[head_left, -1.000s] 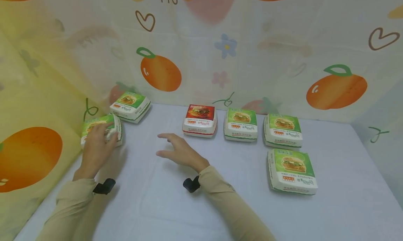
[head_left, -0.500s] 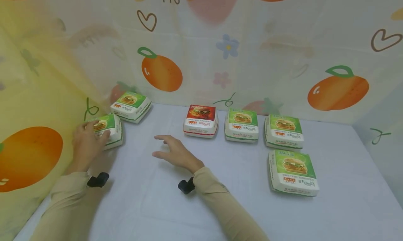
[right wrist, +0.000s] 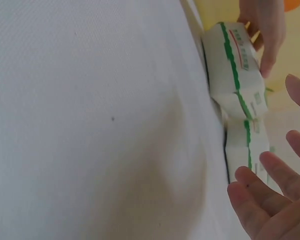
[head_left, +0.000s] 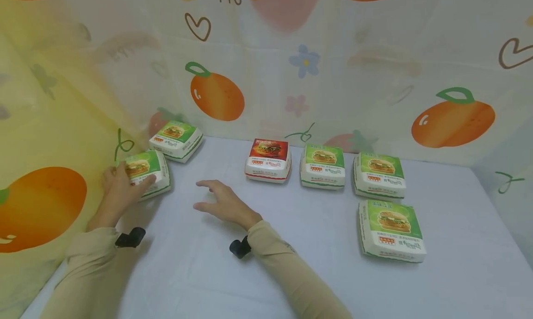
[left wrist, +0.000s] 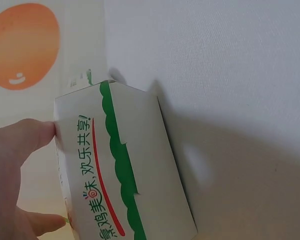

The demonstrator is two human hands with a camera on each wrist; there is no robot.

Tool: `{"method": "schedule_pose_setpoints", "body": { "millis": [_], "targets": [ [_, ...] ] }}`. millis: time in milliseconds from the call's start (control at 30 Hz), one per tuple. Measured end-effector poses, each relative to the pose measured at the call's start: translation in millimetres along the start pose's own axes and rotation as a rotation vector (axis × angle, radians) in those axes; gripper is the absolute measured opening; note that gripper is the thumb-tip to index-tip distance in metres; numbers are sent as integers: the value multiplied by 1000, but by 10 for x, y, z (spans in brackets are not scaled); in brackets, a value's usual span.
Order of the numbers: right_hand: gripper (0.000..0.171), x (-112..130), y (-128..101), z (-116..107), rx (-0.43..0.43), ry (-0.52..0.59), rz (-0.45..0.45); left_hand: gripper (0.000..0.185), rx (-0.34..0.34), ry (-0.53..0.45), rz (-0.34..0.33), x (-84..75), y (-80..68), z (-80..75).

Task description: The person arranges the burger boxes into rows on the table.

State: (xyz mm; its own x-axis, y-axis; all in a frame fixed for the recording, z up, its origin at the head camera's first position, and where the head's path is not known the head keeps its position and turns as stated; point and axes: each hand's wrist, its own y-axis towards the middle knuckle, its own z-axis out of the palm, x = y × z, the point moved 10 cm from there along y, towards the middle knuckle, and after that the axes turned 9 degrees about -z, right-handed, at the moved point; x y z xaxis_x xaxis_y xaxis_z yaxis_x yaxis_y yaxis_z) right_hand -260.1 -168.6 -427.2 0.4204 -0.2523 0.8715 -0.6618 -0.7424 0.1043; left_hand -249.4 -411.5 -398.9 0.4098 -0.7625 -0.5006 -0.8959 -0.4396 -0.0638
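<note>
A green and white burger box [head_left: 155,165] lies flat at the left of the table. My left hand [head_left: 120,189] grips its left part, thumb on the top near the front edge, fingers at the left side. In the left wrist view the thumb [left wrist: 35,136] touches the box's upper edge, and the box's bottom meets the cloth. Some fingertips are hidden behind the box. My right hand [head_left: 226,205] hovers over the middle of the table, its fingers apart and holding nothing. Another green burger box [head_left: 176,140] sits just behind the first.
Along the back stand a red burger box [head_left: 268,160] and two green burger boxes, one [head_left: 322,166] beside the other [head_left: 380,174]. Nearer on the right lies one more green burger box [head_left: 392,230]. A fruit-printed curtain [head_left: 354,41] closes off the back and left.
My left hand has shifted to the box's left side, and the box has moved and turned slightly to the right. My right hand has drifted a little left.
</note>
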Motion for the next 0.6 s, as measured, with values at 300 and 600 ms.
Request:
{"method": "schedule_pose_setpoints", "body": {
  "millis": [300,600],
  "targets": [
    [59,41,48,147,7,-24,-15,98,116,46,22,-60,-109,102],
    [65,59,55,239,-4,-22,-41,104,185,63,33,-110,-254,200]
  ]
}}
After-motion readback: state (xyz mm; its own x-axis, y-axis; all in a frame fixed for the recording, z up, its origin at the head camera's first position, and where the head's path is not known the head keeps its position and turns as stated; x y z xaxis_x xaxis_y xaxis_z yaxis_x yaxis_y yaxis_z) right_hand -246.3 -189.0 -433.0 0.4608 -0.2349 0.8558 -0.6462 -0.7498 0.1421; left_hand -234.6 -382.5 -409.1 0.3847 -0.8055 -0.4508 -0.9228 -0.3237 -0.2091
